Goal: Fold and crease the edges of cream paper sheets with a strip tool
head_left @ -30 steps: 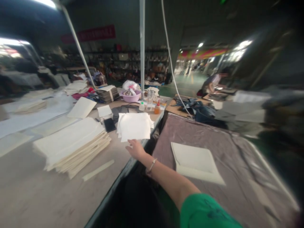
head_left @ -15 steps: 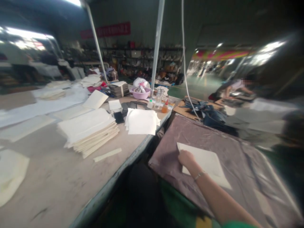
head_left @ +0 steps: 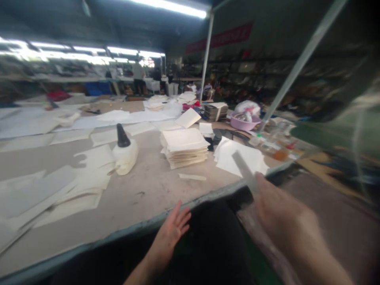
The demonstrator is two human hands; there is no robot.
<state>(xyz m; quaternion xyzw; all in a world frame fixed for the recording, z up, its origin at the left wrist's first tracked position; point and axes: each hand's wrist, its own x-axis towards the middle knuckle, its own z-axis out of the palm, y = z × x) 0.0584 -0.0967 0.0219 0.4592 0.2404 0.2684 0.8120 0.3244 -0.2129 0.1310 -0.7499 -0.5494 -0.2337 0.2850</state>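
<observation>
My right hand [head_left: 285, 213], smeared by motion, is closed on a pale flat piece [head_left: 245, 170] that shows as a narrow strip, perhaps a sheet seen edge-on. It is raised in front of the table's right end. Behind it lie loose white sheets [head_left: 234, 156]. My left hand [head_left: 173, 231] is open and holds nothing, its fingers stretched out just off the table's front edge. On the table [head_left: 160, 190], beyond that hand, are a narrow cream strip [head_left: 192, 177] and a thick stack of cream sheets [head_left: 185, 146].
A white bottle with a black nozzle [head_left: 125, 152] stands left of the stack, near scattered pale pieces [head_left: 74, 190]. Toward the back right are a purple basin [head_left: 243, 122], a strapped dark stack [head_left: 215, 112] and small bottles [head_left: 280, 152]. A slanted metal post [head_left: 303, 65] rises there.
My view has swung left. My right hand has lifted off the brown-covered surface, where it touched a cream sheet, and now holds a pale flat piece. My left hand has come into view.
</observation>
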